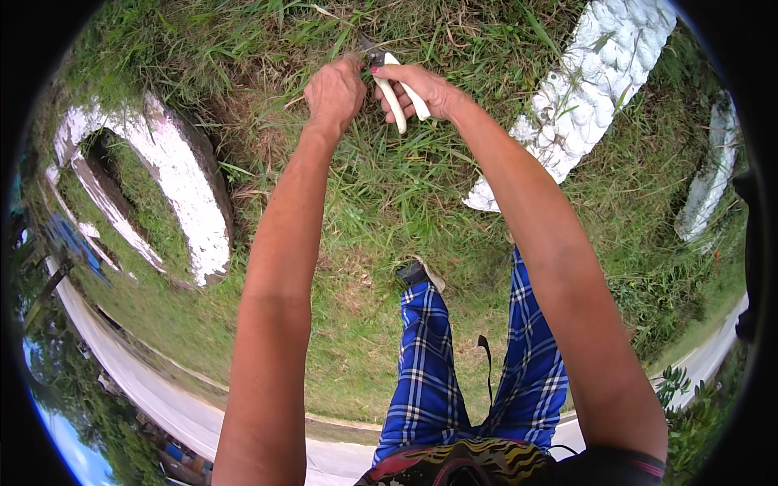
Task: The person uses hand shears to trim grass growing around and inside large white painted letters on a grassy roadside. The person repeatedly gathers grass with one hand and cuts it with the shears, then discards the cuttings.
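Note:
A pair of pruning shears [401,91] with white handles and a dark blade is in my right hand [419,91], with the thumb over one handle. The blade points up and away, among grass stems [425,36]. Just left of the blade, my left hand [336,91] is closed with its back toward the camera, low over the grass. What its fingers grip is hidden, though thin dry stems stick out beside it. The handles of the shears stand a little apart. Cut or flattened grass lies below both hands.
A white-painted curved block [182,182] stands in the grass at the left. At the right is a rough white-painted stone strip [583,97], with another curved white piece [708,170] beyond. My legs in plaid trousers [425,364] are on the sloping grass, and a paved road [146,389] runs behind.

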Demonstrator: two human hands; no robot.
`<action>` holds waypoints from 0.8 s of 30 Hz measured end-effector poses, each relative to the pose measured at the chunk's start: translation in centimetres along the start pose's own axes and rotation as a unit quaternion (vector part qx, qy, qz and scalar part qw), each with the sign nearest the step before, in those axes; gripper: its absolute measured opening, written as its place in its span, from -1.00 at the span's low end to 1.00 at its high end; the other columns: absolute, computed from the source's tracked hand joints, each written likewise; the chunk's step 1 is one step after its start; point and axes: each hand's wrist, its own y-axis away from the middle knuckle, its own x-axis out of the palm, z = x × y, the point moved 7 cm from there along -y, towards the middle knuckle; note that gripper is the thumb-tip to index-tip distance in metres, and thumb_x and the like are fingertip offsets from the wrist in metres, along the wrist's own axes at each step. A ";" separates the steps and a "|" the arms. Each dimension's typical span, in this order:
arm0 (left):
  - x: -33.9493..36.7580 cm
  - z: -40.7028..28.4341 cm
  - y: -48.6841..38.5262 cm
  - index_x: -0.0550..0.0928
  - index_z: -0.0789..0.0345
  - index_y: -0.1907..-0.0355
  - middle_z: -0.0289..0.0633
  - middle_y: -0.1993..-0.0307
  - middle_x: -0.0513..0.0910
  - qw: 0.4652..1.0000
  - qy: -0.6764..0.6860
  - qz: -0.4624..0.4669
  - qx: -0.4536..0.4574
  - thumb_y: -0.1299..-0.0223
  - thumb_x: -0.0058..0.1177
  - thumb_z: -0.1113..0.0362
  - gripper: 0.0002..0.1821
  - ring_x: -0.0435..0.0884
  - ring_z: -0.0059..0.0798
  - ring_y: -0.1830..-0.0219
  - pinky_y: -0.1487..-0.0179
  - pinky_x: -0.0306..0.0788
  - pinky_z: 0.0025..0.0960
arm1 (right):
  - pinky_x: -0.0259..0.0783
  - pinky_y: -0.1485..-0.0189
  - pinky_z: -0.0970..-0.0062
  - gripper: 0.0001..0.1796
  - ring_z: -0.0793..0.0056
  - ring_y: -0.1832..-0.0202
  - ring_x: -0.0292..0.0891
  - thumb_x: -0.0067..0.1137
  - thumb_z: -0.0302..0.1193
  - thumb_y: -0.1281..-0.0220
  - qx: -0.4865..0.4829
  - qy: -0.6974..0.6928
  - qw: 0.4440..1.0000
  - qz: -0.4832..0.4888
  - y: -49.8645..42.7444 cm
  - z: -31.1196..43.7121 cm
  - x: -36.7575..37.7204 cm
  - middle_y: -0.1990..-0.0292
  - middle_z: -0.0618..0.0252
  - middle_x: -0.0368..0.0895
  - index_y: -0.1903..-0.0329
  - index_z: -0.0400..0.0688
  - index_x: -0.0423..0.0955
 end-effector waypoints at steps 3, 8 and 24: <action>0.0 0.6 0.8 0.56 0.27 0.19 0.06 0.34 0.60 0.997 0.050 -0.002 -0.058 -0.23 -0.16 0.16 -0.72 0.56 0.01 0.28 0.20 0.40 -0.08 | 0.44 0.66 0.56 -0.62 0.52 0.72 0.45 0.10 -0.17 -0.07 -0.011 0.047 0.998 -0.030 2.1 -2.0 -0.5 0.68 0.22 0.47 0.50 -0.29 0.44; -0.3 -0.2 2.1 0.52 0.34 0.19 0.08 0.38 0.60 0.995 0.011 -0.074 -0.068 -0.19 -0.12 0.13 -0.68 0.57 -0.02 0.28 0.20 0.40 -0.08 | 0.52 0.36 0.50 -0.50 0.41 0.40 0.58 0.00 -0.03 -0.14 0.039 0.000 0.999 0.030 8.9 -7.9 -0.4 0.44 0.12 0.56 0.23 -0.30 0.43; 2.2 1.0 2.3 0.50 0.35 0.31 0.13 0.43 0.57 0.995 0.022 0.064 -0.071 -0.18 -0.14 0.18 -0.74 0.54 0.08 0.29 0.22 0.38 -0.04 | 0.40 0.68 0.61 -0.60 0.59 0.73 0.40 0.05 -0.12 -0.13 0.004 0.025 0.999 -0.043 1.7 -3.2 -0.7 0.66 0.27 0.46 0.50 -0.24 0.43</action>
